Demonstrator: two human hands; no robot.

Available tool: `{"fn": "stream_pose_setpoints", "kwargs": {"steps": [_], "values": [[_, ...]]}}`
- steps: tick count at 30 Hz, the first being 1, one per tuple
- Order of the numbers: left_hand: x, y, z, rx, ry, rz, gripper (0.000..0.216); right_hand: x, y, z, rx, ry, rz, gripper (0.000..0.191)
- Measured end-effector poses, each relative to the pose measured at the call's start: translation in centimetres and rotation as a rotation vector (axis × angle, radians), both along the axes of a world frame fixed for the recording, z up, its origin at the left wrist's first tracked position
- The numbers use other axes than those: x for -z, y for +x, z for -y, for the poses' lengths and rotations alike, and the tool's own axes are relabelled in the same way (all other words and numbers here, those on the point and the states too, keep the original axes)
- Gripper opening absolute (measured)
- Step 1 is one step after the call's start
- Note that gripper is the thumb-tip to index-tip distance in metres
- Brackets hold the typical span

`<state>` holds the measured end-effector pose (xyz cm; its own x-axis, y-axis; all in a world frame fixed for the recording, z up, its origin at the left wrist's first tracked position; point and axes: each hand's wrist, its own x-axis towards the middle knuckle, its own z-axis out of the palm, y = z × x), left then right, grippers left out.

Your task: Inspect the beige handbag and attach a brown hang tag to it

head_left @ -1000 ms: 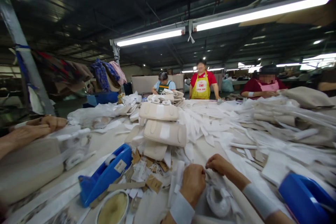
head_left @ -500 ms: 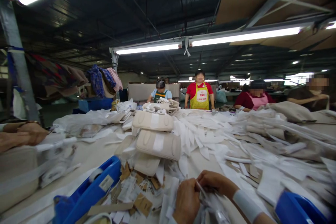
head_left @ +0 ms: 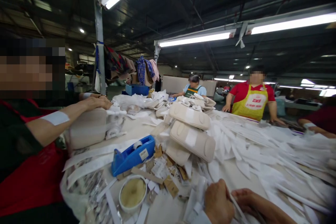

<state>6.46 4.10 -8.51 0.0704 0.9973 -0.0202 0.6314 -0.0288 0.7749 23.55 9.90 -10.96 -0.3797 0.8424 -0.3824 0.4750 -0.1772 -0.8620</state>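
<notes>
Pinching a white strip (head_left: 237,207) between left hand (head_left: 218,203) and right hand (head_left: 245,199)

A blue tape dispenser (head_left: 132,155) lay on the desk (head_left: 231,173) beside a round white bowl (head_left: 132,193) of beige paste. Beige padded cushions (head_left: 193,134) were stacked behind it. White strips (head_left: 262,143) covered the far right, where a co-worker in a yellow apron (head_left: 250,102) stood.

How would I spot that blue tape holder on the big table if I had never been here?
Start at the long work table heaped with white paper strips. On its near left part, just in front of the stacked beige padded cushions, lies the blue plastic tape dispenser, with a small round white bowl closer to the camera. It is the only bright blue thing among all the white and beige.
</notes>
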Motion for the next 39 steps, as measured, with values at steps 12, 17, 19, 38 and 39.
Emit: {"fn": "stream_pose_setpoints", "kwargs": {"steps": [12, 17, 19, 38, 39], "values": [[-0.8, -0.1, -1.3, 0.02, 0.18, 0.084, 0.019, -7.8, -0.5, -0.5, 0.075, 0.012, -0.075, 0.02], [-0.1, -0.1, -2.9, 0.152, 0.238, 0.198, 0.003, -7.8, 1.5, -0.9, 0.077, -0.11, -0.259, 0.033], [0.5, -0.3, -3.2, 0.186, 0.234, 0.3, 0.007, -7.6, 1.9, -0.5, 0.05, -0.141, -0.348, 0.037], [-1.4, -0.7, -2.4, 0.055, -0.015, 0.923, 0.032, -3.4, -0.8, 4.4, 0.449, 0.209, -0.495, 0.045], [-1.2, -0.8, -2.4, 0.037, -0.027, 0.928, 0.032, -3.2, -0.9, 4.4, 0.466, 0.217, -0.486, 0.045]]}}
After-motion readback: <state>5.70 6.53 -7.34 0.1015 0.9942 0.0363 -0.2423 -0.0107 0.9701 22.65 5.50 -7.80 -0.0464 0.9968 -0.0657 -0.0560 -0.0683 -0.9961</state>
